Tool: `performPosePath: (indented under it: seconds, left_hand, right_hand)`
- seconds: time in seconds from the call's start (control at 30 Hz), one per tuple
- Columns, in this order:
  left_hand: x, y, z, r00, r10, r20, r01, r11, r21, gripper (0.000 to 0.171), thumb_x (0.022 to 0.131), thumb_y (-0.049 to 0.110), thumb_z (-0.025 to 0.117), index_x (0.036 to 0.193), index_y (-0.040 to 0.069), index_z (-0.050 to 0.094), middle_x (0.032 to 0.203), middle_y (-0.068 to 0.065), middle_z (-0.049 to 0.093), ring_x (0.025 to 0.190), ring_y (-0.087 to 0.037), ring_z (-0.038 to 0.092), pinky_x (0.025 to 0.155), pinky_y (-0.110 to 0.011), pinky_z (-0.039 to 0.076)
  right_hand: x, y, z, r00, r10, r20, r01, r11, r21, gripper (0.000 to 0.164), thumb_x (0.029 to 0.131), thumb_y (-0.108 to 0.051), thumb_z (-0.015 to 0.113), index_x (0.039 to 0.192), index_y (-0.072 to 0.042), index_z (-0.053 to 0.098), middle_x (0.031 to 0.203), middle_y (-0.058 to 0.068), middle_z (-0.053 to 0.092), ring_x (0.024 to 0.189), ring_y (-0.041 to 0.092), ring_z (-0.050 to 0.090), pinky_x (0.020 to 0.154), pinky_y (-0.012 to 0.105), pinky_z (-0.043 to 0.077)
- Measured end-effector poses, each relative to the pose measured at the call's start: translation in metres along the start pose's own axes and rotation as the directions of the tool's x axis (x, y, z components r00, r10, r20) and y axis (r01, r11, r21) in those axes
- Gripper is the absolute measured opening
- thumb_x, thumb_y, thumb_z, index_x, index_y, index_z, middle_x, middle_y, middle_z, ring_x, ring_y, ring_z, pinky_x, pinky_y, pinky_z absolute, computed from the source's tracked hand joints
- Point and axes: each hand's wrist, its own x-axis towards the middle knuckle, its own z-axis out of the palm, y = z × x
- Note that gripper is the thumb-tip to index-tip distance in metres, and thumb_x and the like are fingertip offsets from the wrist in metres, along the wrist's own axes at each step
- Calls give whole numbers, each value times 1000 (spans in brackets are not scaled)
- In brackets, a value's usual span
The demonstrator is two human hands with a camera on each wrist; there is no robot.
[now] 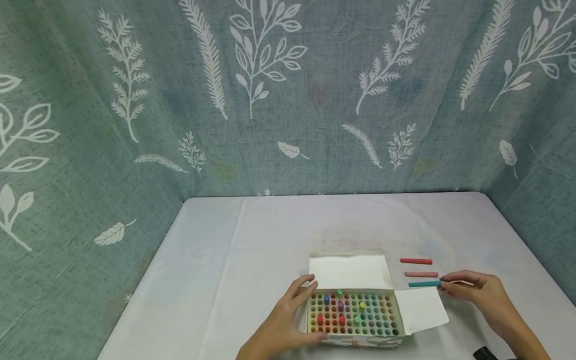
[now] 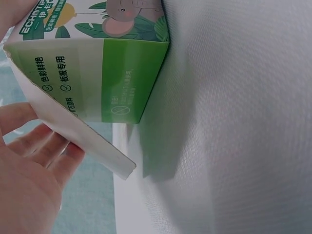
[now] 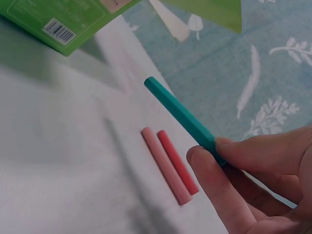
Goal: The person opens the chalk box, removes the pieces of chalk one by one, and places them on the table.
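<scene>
A box of chalk [image 1: 360, 342] stands with its lid raised at the back and a side flap [image 1: 422, 310] spread to the right. Several coloured chalks, among them a yellow one [image 1: 362, 305], show in its rows of holes. My left hand [image 1: 284, 320] grips the box's left end, thumb at the front; in the left wrist view its fingers touch a white flap [image 2: 87, 136]. Between thumb and fingers, my right hand [image 1: 483, 297] pinches a teal chalk [image 3: 183, 114] by one end. A pink chalk [image 3: 165, 165] and a red chalk [image 3: 178, 161] lie beside it on the table.
The table [image 1: 252, 240] has a white cloth. Green-blue curtains [image 1: 315, 125] with white leaf prints hang behind it and at both sides. Part of a black object [image 1: 484, 353] shows at the bottom edge, near the right forearm.
</scene>
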Motion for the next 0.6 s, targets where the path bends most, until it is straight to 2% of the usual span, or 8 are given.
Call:
performPosePath:
  seconds: [0.4, 0.47, 0.6]
  left_hand:
    - [1, -1, -1, 1000, 22, -4, -22, 1000, -10, 92, 76, 51, 74, 149, 15, 32, 152, 0, 24, 127, -22, 43, 93, -42, 48]
    - [1, -1, -1, 1000, 17, -1, -17, 1000, -8, 92, 76, 52, 74, 149, 15, 32, 152, 0, 24, 127, -22, 43, 94, -42, 48]
    - [1, 0, 0, 1000, 12, 3, -12, 1000, -9, 91, 76, 51, 74, 149, 14, 32, 152, 0, 23, 127, -22, 43, 94, -42, 48]
  right_hand:
    - [6, 13, 2, 995, 93, -30, -95, 994, -49, 42, 84, -21, 72, 111, 10, 64, 93, 5, 70, 82, 16, 69, 72, 24, 55]
    - [6, 16, 3, 995, 89, -44, -92, 992, -89, 43, 82, -24, 75, 109, 9, 66, 93, 5, 70, 80, 13, 68, 70, 23, 54]
    - [6, 19, 6, 998, 48, -49, -54, 990, -128, 37, 82, -16, 74, 106, 10, 66, 96, 11, 69, 78, 12, 68, 68, 25, 55]
